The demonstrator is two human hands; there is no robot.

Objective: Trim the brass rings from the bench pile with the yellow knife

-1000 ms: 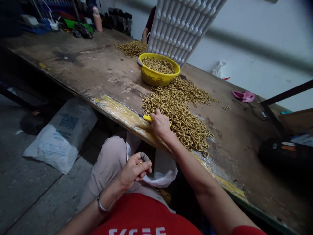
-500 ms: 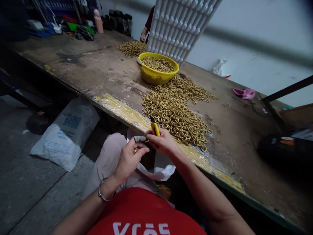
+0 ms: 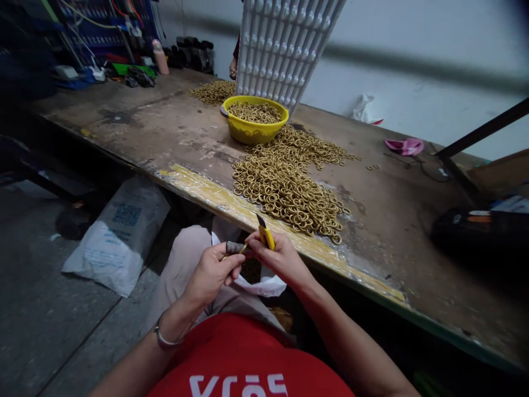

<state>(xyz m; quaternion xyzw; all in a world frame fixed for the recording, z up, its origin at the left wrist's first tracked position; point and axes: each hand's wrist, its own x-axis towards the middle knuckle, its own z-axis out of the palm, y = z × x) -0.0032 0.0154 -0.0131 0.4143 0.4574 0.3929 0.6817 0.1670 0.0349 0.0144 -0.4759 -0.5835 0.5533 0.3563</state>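
Just off the near edge of the table [image 3: 198, 187], over the person's lap, the left hand [image 3: 212, 273] is closed, pinching a small brass ring [image 3: 243, 250] between the fingers and a thumb tip wrapped in a grey cover [image 3: 233, 247]. The right hand [image 3: 281, 259] is curled tight around a yellow utility knife [image 3: 266, 236], blade up and tilted toward the table, its lower end touching the ring. A white bag [image 3: 264, 285] lies in the lap beneath both hands. On the table near its near edge spreads a pile of brass rings [image 3: 289, 190], running back to a yellow basin [image 3: 253, 131] filled with more. Behind the basin a white grid tray [image 3: 285, 44] stands tilted, with another person's hand [image 3: 233, 69] beside it at the far edge
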